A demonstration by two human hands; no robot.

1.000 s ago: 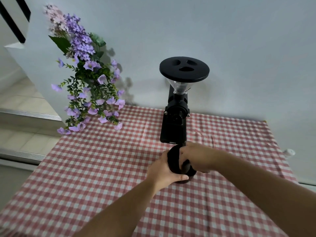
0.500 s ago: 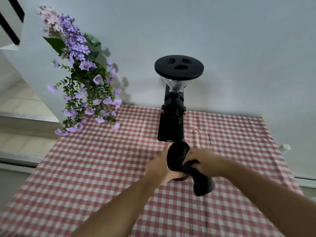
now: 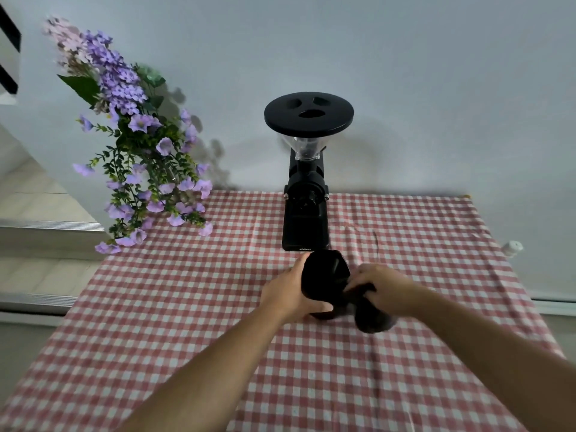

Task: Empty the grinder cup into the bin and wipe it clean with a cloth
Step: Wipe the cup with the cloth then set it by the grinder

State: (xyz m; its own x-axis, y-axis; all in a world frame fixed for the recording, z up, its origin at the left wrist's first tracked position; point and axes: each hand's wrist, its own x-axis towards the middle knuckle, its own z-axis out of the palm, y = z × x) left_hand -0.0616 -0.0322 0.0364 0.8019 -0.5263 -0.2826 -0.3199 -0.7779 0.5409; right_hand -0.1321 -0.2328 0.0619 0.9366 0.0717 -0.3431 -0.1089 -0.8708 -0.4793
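Just near of the grinder (image 3: 306,213), on the checked tablecloth (image 3: 187,307), sits the grinder cup (image 3: 324,283), mouth tilted up and away from me. My left hand (image 3: 288,293) is wrapped round its left wall. My right hand (image 3: 385,291) is closed on the dark cloth (image 3: 372,318), touching the cup's right side. Cup axis runs near-to-far, so the cloth likely goes in from the right over the rim. Bin not in view.

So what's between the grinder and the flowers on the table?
Nothing: in the head view, only bare checked tablecloth lies between the grinder and the flowers.
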